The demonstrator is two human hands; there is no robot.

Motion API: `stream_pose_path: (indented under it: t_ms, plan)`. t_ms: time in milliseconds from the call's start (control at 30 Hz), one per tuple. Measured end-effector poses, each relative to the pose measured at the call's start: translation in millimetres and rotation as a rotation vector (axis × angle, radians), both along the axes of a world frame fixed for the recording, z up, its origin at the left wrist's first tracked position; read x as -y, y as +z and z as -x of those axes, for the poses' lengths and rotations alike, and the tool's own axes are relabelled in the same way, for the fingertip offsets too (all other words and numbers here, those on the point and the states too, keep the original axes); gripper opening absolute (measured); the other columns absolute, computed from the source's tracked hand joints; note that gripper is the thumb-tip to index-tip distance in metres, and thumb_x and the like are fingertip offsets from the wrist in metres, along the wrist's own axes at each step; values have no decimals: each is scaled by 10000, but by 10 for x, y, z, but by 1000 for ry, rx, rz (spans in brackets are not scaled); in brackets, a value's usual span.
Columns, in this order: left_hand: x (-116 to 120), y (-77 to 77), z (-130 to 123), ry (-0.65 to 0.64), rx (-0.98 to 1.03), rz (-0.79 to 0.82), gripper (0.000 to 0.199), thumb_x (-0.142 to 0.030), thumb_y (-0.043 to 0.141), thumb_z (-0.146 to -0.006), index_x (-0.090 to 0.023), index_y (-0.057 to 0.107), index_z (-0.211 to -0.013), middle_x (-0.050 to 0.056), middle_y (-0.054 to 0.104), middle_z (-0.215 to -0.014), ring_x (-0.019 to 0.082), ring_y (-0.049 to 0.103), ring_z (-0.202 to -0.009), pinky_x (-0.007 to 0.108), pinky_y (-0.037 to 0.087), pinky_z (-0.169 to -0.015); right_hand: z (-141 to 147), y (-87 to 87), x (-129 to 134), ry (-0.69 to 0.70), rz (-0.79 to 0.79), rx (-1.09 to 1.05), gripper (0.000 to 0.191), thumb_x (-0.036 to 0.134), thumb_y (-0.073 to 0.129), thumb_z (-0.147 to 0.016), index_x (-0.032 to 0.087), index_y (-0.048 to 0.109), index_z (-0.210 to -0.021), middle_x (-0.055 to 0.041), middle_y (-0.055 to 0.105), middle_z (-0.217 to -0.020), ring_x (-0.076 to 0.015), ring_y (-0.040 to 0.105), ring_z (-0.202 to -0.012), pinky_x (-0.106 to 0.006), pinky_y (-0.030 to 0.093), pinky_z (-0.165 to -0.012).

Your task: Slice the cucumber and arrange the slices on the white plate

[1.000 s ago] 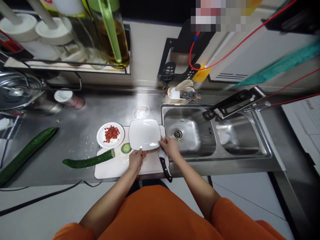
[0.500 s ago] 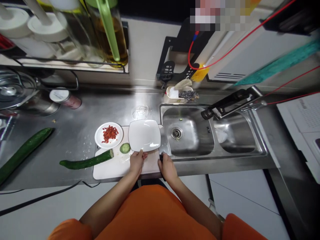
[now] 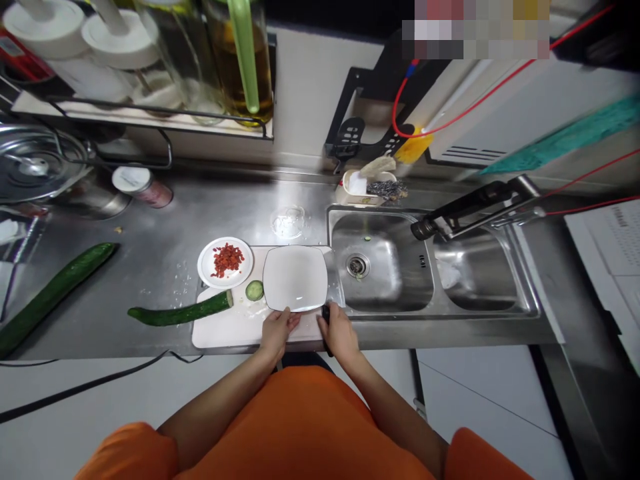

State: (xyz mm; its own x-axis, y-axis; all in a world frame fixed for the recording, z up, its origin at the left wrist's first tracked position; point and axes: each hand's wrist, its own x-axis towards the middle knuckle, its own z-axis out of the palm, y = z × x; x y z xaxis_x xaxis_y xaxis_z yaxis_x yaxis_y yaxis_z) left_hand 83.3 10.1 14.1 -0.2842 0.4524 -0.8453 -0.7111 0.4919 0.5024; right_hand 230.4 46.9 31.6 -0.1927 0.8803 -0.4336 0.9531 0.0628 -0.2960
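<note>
My left hand pinches the near edge of a white square plate, thumb on top. The plate covers part of a white cutting board. My right hand is closed around the black handle of a knife, beside the plate's near right corner; its blade is hard to make out. Left of the plate lies a cut cucumber piece. A longer cucumber, its cut end on the board, reaches out over the counter. Behind it, a round white plate bears small red pieces.
A large whole cucumber lies on the steel counter at left. To the right is a double sink with a black faucet. Behind stand a can, a pot and a rack of bottles and jars.
The square plate has come slightly toward me with my left hand still on its edge. My right hand keeps its grip on the handle. The whole view has shifted a little.
</note>
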Motion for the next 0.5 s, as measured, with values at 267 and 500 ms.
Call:
stream_pose_path:
  t_ms: [267, 500]
  plan:
    - [268, 222, 830, -624, -680, -5, 124, -318, 596, -764, -199, 630, -782, -1, 644, -619, 154, 612, -582, 271, 481, -663, -111, 216, -97, -47, -81, -8, 245, 220, 477, -884, 145, 521, -1113, -127, 586, -1086, -222, 578, -948, -295, 417, -773]
    - [-17, 218, 1218, -898, -1271, 96, 263, -272, 521, -818, -145, 625, -1023, 113, 694, -830, 244, 647, -797, 311, 439, -754, 90, 288, -98, 8, -150, -92, 219, 201, 454, -874, 166, 566, -1059, -103, 596, -1020, -206, 567, -895, -297, 420, -775]
